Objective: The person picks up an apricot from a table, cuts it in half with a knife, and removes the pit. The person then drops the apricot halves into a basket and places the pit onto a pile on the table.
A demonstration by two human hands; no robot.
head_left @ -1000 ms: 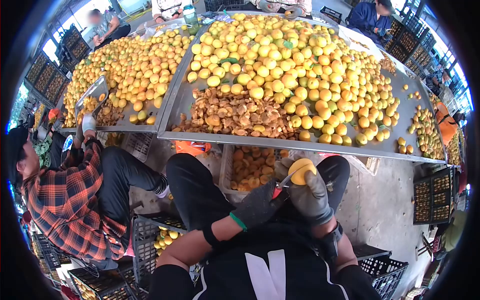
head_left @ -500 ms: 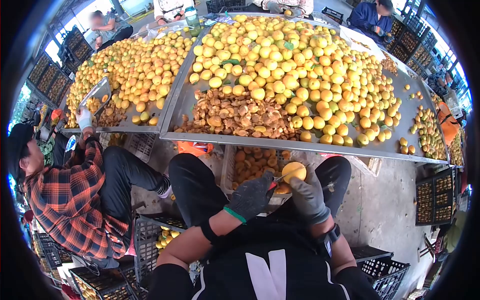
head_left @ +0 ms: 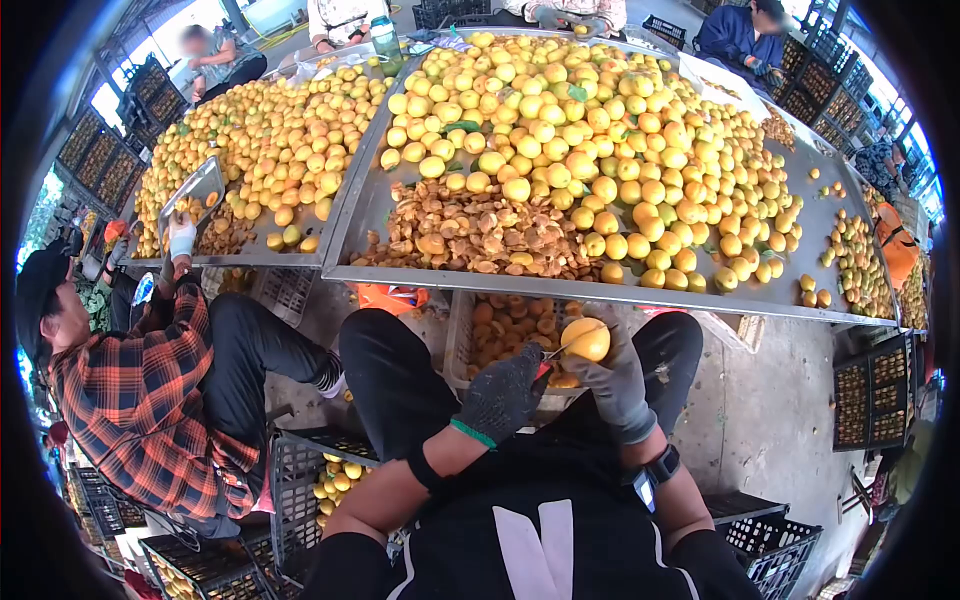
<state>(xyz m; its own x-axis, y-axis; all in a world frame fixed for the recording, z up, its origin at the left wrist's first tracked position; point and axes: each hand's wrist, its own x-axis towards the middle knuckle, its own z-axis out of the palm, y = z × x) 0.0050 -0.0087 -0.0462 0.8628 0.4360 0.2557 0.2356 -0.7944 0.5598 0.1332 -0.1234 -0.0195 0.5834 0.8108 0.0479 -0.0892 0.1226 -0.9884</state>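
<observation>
My left hand (head_left: 503,393), in a dark glove with a green cuff, is closed around the red handle of a small knife (head_left: 543,371). Its thin blade lies against a yellow apricot (head_left: 586,342), across the upper part of the fruit. My right hand (head_left: 613,390), in a grey glove, grips that apricot between thumb and fingers. Both hands are over my lap, just short of the table edge. Below them, between my knees, is a crate (head_left: 457,345) with apricot halves (head_left: 497,325); my hands partly hide it.
A metal table (head_left: 600,290) bears a large heap of whole apricots (head_left: 560,130) and a brown pile of apricot pieces (head_left: 480,230). A co-worker in a plaid shirt (head_left: 140,390) sits at left. Black crates (head_left: 770,550) stand beside me; other people sit across.
The apricot has turned slightly in my right hand, and the blade now shows across its upper part. My left hand has shifted a little. The plaid-shirted co-worker's gloved hand has moved slightly.
</observation>
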